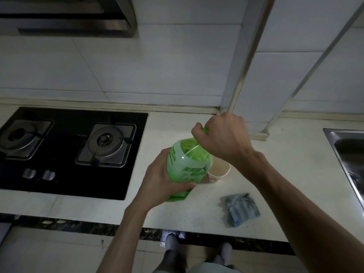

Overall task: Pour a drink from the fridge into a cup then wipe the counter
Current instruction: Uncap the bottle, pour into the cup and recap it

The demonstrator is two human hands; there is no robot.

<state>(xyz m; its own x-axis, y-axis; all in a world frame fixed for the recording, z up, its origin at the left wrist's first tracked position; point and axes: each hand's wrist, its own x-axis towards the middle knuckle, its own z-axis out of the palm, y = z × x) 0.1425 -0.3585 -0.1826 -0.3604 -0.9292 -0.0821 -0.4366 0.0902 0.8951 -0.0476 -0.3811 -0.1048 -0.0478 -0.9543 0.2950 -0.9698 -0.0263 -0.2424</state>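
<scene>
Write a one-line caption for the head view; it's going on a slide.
Left hand steadies a green bottle while right hand grips its cap, paper cup behind it.

Bottle [186, 170] stands on the counter [275, 174], stove [69, 150] to its left, cup [218, 171] just behind on its right. Cloth [241, 208] lies nearer the front edge, sink [346, 154] far right.

Bare counter [275, 174] lies between cup [218, 170] and sink [342, 152].
</scene>
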